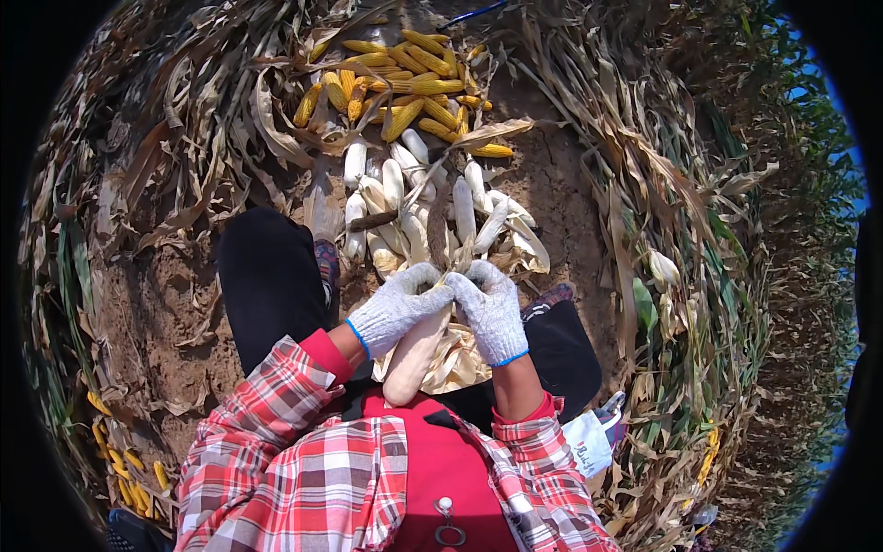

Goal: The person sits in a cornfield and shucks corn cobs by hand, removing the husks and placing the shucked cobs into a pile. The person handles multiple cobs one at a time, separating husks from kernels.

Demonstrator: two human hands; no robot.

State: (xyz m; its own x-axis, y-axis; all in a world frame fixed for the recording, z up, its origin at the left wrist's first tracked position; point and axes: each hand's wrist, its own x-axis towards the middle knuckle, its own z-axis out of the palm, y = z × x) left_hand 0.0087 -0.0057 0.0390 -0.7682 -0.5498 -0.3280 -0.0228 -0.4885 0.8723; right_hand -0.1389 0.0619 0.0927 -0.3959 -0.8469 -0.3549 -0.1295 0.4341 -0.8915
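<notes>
Corn ear (418,354), long and pale, slants down from the two gloved hands on the near side of the pile of pale ears (394,184), its rounded lower end close to the person's red shirt (437,469). Dry cornstalks (662,156) lie in broad bands to the left and right of the pile, with brown soil (566,193) showing between. Black-trousered legs (276,290) are bent apart, nearer the person than the pile. Just beyond the pile is a heap of yellow ears (418,87), lying at many angles. Loose papery husks (464,363) spread on the pile's near side, below the hands. Left hand (402,308), just nearer than the pile, has its fingers curled closed around the upper part of the ear. Right hand (492,313), just beside it, brings thumb and bent fingers together on the dry husk (466,253) at the ear's top; how tightly they pinch, I cannot tell. Smallest is a dark brown tuft (375,221), lying across the pile's left part.
</notes>
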